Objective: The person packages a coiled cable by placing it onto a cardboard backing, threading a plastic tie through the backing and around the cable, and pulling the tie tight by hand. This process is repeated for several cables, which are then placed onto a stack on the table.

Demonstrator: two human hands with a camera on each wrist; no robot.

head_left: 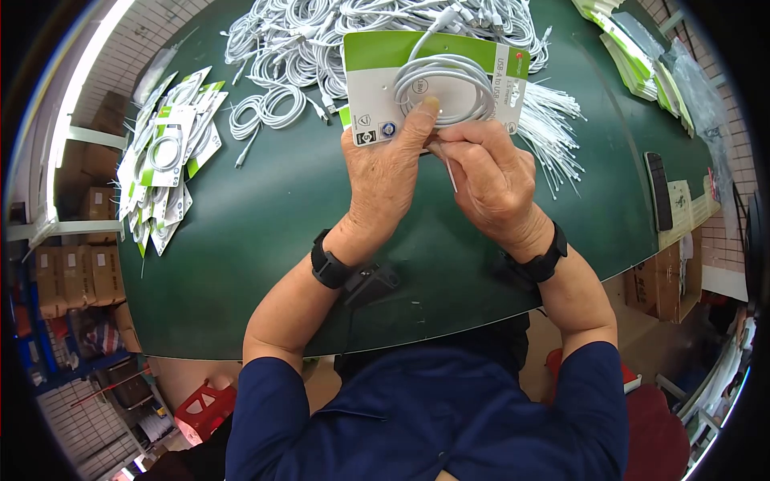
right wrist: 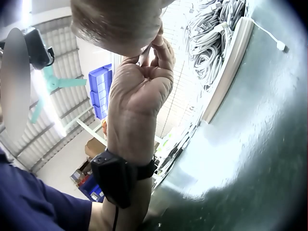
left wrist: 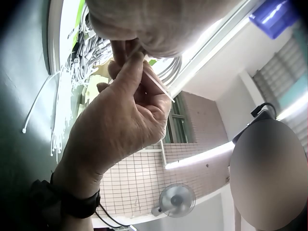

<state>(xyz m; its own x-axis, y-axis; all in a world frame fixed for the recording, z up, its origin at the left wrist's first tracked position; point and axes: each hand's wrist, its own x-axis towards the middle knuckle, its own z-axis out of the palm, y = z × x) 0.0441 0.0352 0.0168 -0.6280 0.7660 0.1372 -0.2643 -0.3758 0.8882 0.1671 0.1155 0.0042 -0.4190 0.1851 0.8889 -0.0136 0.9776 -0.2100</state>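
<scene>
- Green worktop [head_left: 281,216]: loose cables [head_left: 297,48] are heaped at the far side, white ties [head_left: 549,132] fanned beside, presumably for reach.
- Above it, a coiled cable [head_left: 484,92] is held against a card [head_left: 365,88] by the left hand [head_left: 385,172], thumb [head_left: 421,118] in front, apparently against slipping; other fingers are hidden.
- Just below, what seems a tie end [head_left: 451,175] is pinched by the fingers of the right hand [head_left: 493,176].

I have the right hand [right wrist: 118,26] large and blurred at the top of the frame, partly covering the fingers of the left hand [right wrist: 140,91] in the middle; a black strapped device [right wrist: 113,175] sits on that wrist. Upper right, I see coiled pale cables [right wrist: 209,57] and a white tie [right wrist: 280,45]; lower left, a navy sleeve [right wrist: 45,204].
</scene>
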